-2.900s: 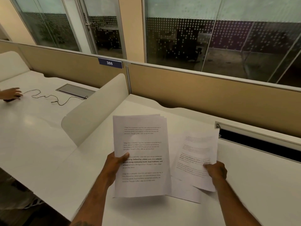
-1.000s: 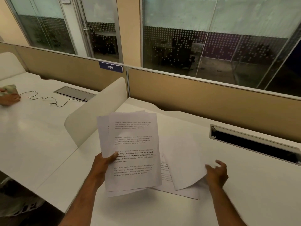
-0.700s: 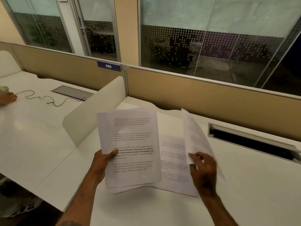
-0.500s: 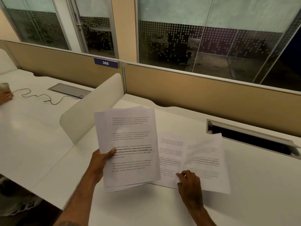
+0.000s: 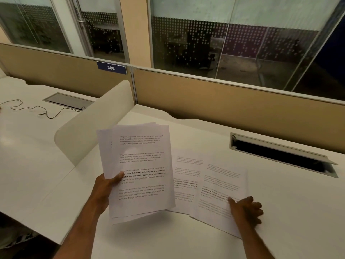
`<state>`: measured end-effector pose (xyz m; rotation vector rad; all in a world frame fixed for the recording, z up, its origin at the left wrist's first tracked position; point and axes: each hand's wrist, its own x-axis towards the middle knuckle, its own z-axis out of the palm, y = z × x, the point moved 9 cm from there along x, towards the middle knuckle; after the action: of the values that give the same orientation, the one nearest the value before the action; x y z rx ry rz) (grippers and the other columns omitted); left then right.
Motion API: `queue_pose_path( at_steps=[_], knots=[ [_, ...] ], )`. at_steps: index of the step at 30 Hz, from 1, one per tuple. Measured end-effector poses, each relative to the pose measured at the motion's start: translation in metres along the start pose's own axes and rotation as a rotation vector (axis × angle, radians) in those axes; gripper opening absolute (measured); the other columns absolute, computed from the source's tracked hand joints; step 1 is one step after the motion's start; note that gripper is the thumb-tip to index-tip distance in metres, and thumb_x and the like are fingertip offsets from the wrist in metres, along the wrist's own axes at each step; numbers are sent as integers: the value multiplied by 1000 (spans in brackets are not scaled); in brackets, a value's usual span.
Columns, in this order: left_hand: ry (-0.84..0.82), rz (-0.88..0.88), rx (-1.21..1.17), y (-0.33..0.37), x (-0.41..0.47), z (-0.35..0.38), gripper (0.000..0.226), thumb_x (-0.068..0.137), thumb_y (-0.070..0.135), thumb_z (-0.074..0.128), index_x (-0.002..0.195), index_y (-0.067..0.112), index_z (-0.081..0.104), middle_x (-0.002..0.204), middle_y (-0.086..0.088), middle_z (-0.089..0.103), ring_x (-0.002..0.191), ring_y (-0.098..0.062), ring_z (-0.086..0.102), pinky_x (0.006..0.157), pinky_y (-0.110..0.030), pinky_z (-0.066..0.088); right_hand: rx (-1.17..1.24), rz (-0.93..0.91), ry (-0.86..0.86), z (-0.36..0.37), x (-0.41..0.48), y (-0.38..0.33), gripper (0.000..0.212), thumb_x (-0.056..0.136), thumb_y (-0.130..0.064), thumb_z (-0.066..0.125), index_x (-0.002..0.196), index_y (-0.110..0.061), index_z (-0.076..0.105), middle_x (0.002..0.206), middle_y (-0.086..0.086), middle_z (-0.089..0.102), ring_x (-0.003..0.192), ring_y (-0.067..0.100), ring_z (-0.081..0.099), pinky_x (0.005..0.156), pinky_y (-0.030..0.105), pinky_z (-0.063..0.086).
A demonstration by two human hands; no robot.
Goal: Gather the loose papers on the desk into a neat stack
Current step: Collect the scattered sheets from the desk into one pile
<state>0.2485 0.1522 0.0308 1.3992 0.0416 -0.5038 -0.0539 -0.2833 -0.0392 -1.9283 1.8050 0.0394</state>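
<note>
1. Since half a second ago, right hand (image 5: 246, 210) has slid outward with the loose sheet (image 5: 220, 191), fingers spread flat on it, gripping nothing.
2. Left hand (image 5: 104, 187) pinches the gathered stack (image 5: 138, 169) above the desk (image 5: 289, 212).
3. Best to pinch that sheet's corner, then the page beneath (image 5: 186, 176).

Papers in left hand (image 5: 138, 171): white w/ black print, some lines bold; loose sheets (image 5: 220, 189) same; desk (image 5: 280, 212) off-white; partition (image 5: 224, 101) tan; number plate (image 5: 111, 68) navy w/ white "386"; glass wall (image 5: 205, 40) frosted, dot pattern; cable (image 5: 37, 111) black.
</note>
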Motion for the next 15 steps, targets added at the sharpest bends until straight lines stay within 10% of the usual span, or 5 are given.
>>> queue_pose_path(
  at_steps=[5,15],
  knots=[
    [3,10,-5,2,-6,10,46,76,21,81,118,6,70,107,-18,81,87,-36,80,65,-44,66,249,138,-211,7,24,3,68,70,-19,87,124,6,54,118,26,63,115,44,56,103,55,47],
    [90,27,-19,0,-29,-15,44,81,18,76,122,5,69,111,-18,80,93,-36,79,71,-44,66,759,-195,-433,14,15,-85,45,77,-4,84,118,6,70,114,24,74,103,39,71,99,53,54]
  ],
)
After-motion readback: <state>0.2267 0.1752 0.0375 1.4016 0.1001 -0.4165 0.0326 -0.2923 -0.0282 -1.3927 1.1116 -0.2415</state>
